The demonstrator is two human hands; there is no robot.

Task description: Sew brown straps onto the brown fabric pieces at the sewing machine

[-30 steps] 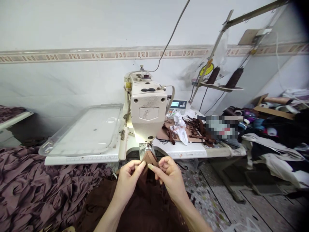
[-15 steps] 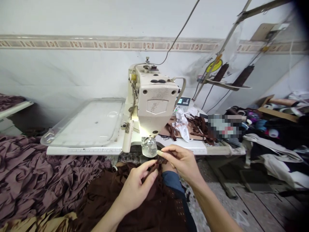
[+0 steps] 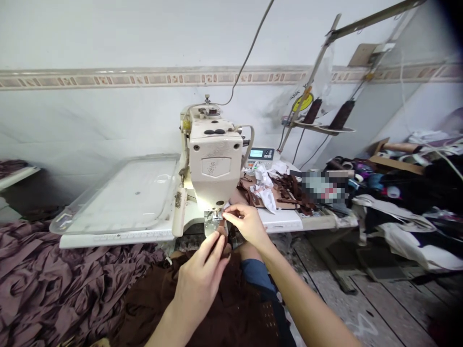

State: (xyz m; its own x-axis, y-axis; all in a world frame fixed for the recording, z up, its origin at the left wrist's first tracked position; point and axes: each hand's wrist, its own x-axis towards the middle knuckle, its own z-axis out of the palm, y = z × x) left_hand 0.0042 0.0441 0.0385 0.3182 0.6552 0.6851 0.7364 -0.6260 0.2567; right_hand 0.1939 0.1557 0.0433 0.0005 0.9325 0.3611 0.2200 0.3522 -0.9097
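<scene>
A cream sewing machine (image 3: 215, 180) stands on the white table (image 3: 119, 236), its lamp lighting the needle area. At the front of the machine, my right hand (image 3: 249, 226) pinches a narrow brown fabric strip (image 3: 222, 225) close beside the presser foot (image 3: 216, 215). Just below, my left hand (image 3: 198, 277) has its fingers closed on the lower part of the same strip, in front of the metal plate (image 3: 211, 228). Dark brown fabric (image 3: 155, 299) lies over my lap under both hands, with rows of small light marks near its right side. The fingertips hide part of the strip.
Left of the machine lies a clear plastic lid (image 3: 137, 193). To the right are a control panel (image 3: 261, 154), white scraps (image 3: 265, 185) and brown strips (image 3: 289, 188). Thread cones (image 3: 342, 114) stand on a rack. Mauve fabric (image 3: 65, 279) is heaped at left.
Both hands have moved forward and up with the brown strip, from above my lap to the machine's presser foot. The view has shifted slightly to the right.
</scene>
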